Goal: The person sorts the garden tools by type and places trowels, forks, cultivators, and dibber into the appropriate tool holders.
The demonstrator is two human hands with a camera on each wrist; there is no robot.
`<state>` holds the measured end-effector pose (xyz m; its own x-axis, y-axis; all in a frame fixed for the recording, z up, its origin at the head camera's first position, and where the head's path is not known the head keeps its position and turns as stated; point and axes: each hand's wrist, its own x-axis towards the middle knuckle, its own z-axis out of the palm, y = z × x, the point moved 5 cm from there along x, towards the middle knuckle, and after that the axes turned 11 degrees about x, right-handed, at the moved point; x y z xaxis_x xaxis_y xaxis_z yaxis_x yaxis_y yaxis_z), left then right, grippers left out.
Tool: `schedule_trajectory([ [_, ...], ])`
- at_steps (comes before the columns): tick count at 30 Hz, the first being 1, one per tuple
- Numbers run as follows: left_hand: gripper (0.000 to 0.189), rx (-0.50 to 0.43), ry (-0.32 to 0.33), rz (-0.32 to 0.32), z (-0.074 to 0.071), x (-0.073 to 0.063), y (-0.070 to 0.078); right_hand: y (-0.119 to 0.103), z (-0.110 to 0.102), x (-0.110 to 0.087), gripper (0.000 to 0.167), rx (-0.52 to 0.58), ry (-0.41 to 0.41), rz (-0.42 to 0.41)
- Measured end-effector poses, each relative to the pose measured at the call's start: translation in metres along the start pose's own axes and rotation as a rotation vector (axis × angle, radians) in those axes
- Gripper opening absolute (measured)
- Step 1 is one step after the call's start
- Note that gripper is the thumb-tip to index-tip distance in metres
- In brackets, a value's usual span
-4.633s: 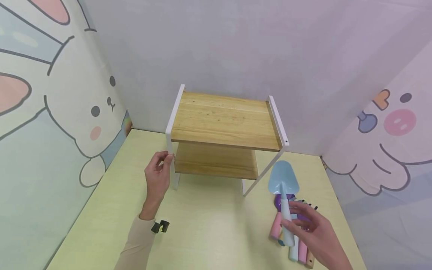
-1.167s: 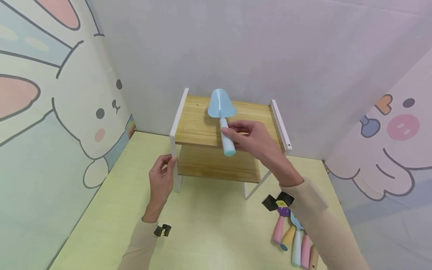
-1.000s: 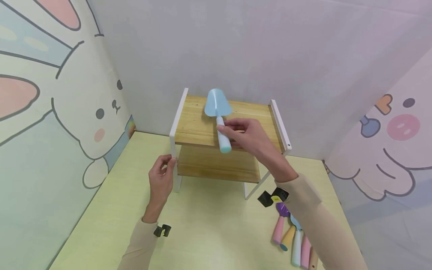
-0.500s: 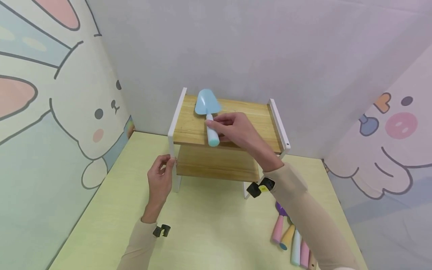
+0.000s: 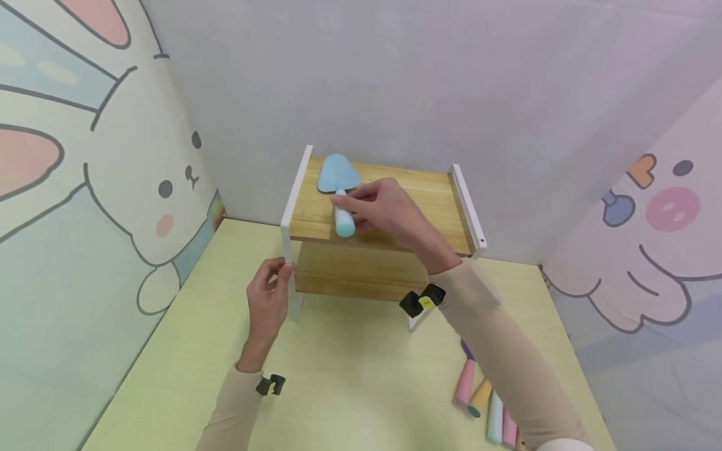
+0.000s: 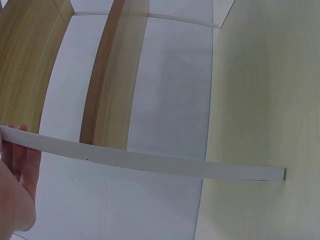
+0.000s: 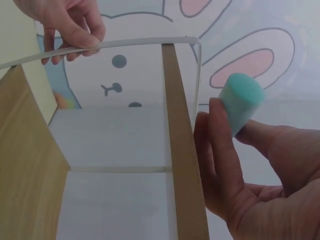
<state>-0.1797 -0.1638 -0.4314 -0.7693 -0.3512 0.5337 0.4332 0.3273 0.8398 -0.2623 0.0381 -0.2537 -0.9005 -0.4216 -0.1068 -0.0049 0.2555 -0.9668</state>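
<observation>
My right hand [image 5: 383, 203] pinches the pale handle of a light-blue garden trowel [image 5: 338, 174] over the left part of the rack's top shelf [image 5: 417, 194]. The trowel's blade points to the back wall, low over the wood; whether it touches cannot be told. In the right wrist view the round turquoise handle end [image 7: 245, 87] sticks out between thumb and fingers. My left hand [image 5: 267, 297] grips the white front-left upright [image 5: 287, 247] of the two-tier rack. The left wrist view shows its fingers [image 6: 30, 165] round that white bar [image 6: 150, 162].
On the table's right side lie several tools, among them one with a pink handle [image 5: 465, 382], one with a yellow handle [image 5: 481, 398] and one with a pale-blue handle [image 5: 495, 419]. My right sleeve covers part of them. The lower shelf [image 5: 361, 272] sits under the top one.
The right hand has carried the trowel from above the tools at the right to the rack's top, then further left and lower. My left hand keeps its grip on the upright.
</observation>
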Motion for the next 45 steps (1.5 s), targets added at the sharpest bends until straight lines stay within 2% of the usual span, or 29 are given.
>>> schedule_trajectory([
  [5,0.007,0.016,0.004,0.000,-0.001,0.000,0.001,0.000,0.005,0.003,0.042,0.021,-0.008,0.001],
  [14,0.007,0.011,0.006,-0.005,-0.001,0.000,0.003,-0.001,0.009,0.002,0.045,-0.038,0.020,-0.023],
  [18,0.008,0.016,0.010,0.000,0.000,0.001,0.002,-0.001,0.006,-0.001,0.043,0.017,0.031,-0.029],
  [22,0.008,0.020,0.008,0.000,0.000,0.001,0.003,0.001,0.001,-0.008,0.038,0.051,0.028,-0.060],
  [30,0.008,0.053,0.009,-0.023,-0.001,0.001,0.007,0.001,-0.008,-0.029,0.036,-0.023,0.002,-0.155],
  [39,0.007,0.003,0.005,0.009,-0.001,0.000,0.005,0.008,-0.021,-0.050,0.039,-0.035,0.029,-0.230],
  [45,0.008,-0.025,0.003,0.023,0.000,-0.001,0.004,0.015,-0.031,-0.062,0.037,0.018,0.048,-0.279],
])
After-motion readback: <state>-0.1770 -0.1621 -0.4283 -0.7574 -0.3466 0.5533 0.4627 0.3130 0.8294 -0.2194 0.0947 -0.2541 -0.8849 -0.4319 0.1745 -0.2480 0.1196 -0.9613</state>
